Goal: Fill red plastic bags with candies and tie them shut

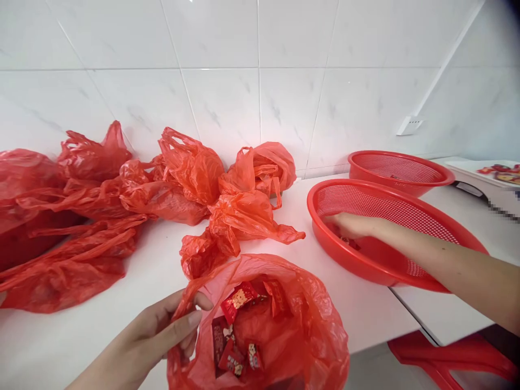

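Clamping open red bag (312,319) by edge in left grip (162,330). Holding right grip (351,225) inside front basket (349,265); cannot tell if closed.

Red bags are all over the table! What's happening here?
A person's left hand holds the edge of an open red bag with small wrapped packets inside. The right hand reaches down into the nearer red basket; whether it has grasped anything is hard to see. Another red basket stands behind that one, and more red bags lie toward the tiled wall.
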### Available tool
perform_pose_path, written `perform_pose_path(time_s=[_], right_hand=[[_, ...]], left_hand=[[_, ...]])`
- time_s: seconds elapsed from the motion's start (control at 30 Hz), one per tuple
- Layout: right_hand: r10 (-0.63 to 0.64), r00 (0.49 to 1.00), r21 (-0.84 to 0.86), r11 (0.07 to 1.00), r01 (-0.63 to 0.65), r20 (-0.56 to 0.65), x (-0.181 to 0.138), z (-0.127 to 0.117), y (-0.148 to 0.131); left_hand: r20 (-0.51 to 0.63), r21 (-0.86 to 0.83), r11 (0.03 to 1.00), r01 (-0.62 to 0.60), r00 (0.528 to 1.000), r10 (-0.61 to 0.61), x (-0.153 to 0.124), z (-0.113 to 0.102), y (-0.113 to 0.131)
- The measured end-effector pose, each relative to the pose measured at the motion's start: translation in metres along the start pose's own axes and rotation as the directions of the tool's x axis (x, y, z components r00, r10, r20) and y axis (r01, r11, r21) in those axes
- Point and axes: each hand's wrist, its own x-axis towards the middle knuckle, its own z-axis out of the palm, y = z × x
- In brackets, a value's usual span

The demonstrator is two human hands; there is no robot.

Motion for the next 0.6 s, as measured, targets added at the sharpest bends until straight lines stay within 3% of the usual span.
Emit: perform_pose_path(time_s=[0.07,0.17,0.27,0.37,0.47,0.53,0.6], right_hand=[[0.010,1.000,-0.089,0.996,-0.009,0.008,0.001,-0.022,-0.008],[-0.029,0.979,-0.049,0.999,0.019,-0.202,-0.014,-0.047,-0.037],[-0.139,0.937,0.141,0.971,0.192,-0.320,-0.042,-0.034,-0.086],[-0.238,0.965,0.312,0.913,0.262,-0.112,-0.066,0.017,-0.133],[-0.408,0.913,0.194,0.896,0.399,0.010,-0.078,0.069,-0.155],[-0.487,0.865,0.098,0.873,0.477,0.125,-0.085,0.084,-0.152],[-0.454,0.852,0.086,0.890,0.448,0.262,-0.090,0.080,-0.140]], left_hand=[[-0.006,-0.003,1.000,0.004,1.000,-0.004,-0.002,-0.002,0.001],[-0.045,-0.022,1.000,0.010,0.999,-0.011,-0.004,-0.003,0.007],[-0.056,-0.061,0.998,0.011,0.998,-0.014,-0.005,0.001,0.019],[-0.020,-0.128,0.992,-0.019,1.000,0.017,-0.008,0.011,0.034],[-0.038,-0.177,0.983,-0.056,0.998,0.050,-0.015,0.017,0.045],[-0.056,-0.173,0.982,-0.073,0.996,0.064,-0.022,0.013,0.050],[-0.067,-0.157,0.985,-0.073,0.996,0.063,-0.029,-0.001,0.052]])
